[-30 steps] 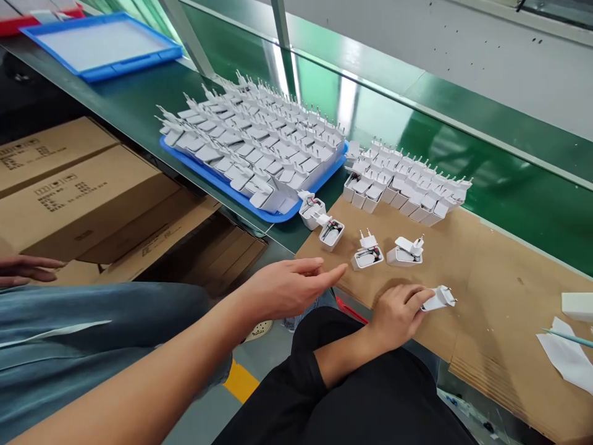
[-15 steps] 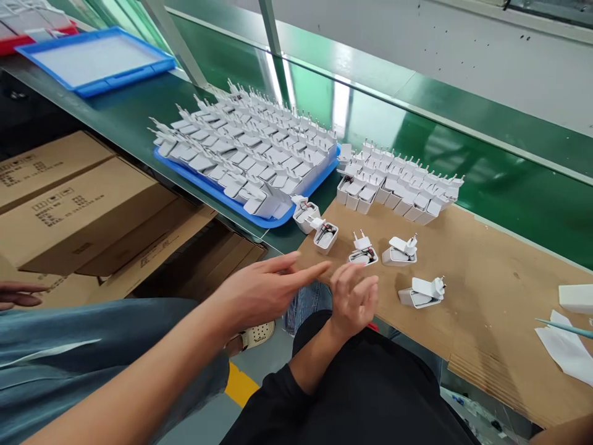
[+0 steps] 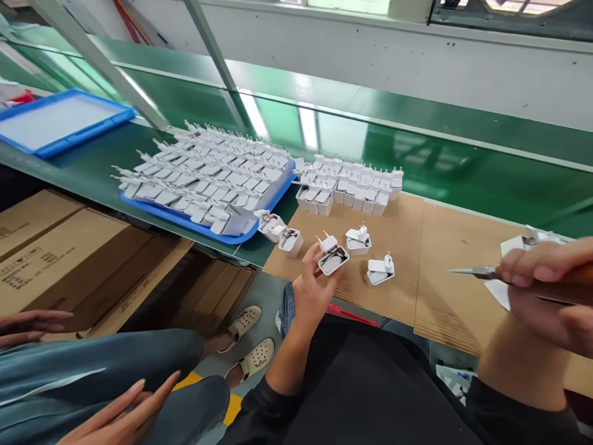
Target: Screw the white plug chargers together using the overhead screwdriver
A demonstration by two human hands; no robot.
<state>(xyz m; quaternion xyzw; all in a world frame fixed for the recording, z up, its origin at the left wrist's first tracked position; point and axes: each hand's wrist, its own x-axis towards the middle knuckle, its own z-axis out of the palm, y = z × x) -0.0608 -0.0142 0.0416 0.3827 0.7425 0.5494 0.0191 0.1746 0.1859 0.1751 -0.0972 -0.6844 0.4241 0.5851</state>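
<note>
My left hand (image 3: 311, 290) has its fingers around a white plug-in charger (image 3: 332, 259) at the front edge of the cardboard. Its housing is open at the top, showing wires and small parts, and the two-pin plug piece is tilted back. At the right, my right hand (image 3: 542, 290) grips a slim pointed tool (image 3: 479, 271) with a pale tip, a metal collar and an orange-brown handle; its tip points left, apart from the charger. Just beyond the left hand stand more open chargers (image 3: 359, 240), (image 3: 380, 271) and one (image 3: 290, 242) on the left.
A blue tray (image 3: 185, 219) full of white chargers stands on the green bench, beside a cluster of chargers (image 3: 352, 185). Farther left lies another blue tray (image 3: 69, 120). A co-worker's hands (image 3: 125, 411) and legs are at lower left, near cardboard boxes (image 3: 55, 253).
My left hand has moved down and taken hold of a charger. My right hand has come into view with the pointed tool. The co-worker's outstretched hand has drawn back to the lower left.
</note>
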